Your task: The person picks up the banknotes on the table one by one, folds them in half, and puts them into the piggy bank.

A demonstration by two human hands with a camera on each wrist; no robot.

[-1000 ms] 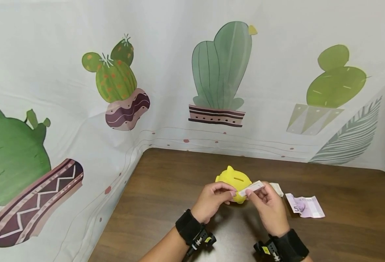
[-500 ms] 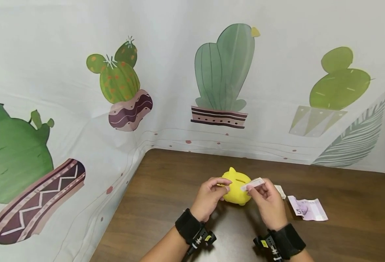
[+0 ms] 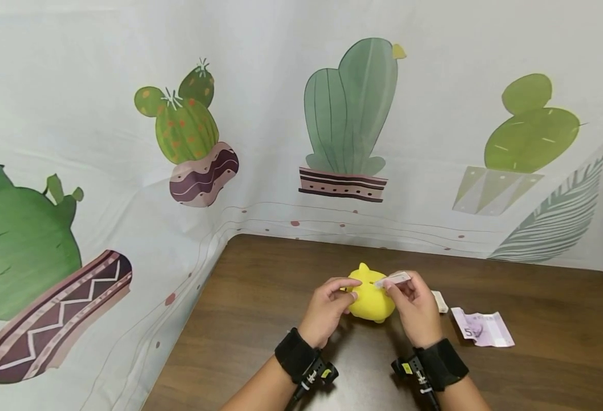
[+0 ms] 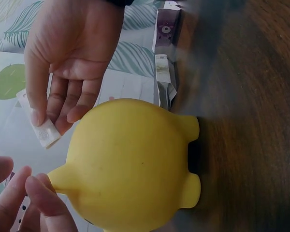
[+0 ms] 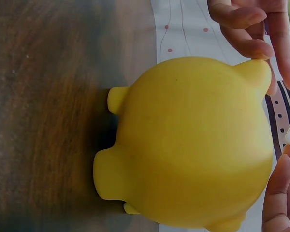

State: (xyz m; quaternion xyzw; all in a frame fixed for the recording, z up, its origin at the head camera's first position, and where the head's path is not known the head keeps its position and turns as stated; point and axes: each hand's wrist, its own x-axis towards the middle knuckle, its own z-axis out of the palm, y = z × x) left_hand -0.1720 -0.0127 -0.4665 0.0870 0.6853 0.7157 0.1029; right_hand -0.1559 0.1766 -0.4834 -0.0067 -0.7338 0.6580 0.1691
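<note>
A yellow piggy bank (image 3: 371,306) stands upright on the wooden table, its slot (image 3: 372,282) on top. My right hand (image 3: 418,311) pinches a small folded banknote (image 3: 396,278) between thumb and fingers, its near end overlapping the slot in the head view. In the left wrist view the same folded banknote (image 4: 44,131) shows above the piggy bank's upper side. On the left, my left hand (image 3: 324,313) has relaxed fingers, thumb and index apart. Its fingertips (image 5: 258,50) are right at the piggy bank's ear (image 5: 257,72).
Right of the right hand lie a creased purple banknote (image 3: 486,329) marked with a 5 and a pale folded note (image 3: 440,301), partly behind that hand. A cactus-printed cloth (image 3: 260,142) hangs along the table's back and left edges.
My right hand has moved up and left with the folded banknote, from the piggy bank's right side to its slot. The left hand has drawn back from the note to the piggy bank's left side.
</note>
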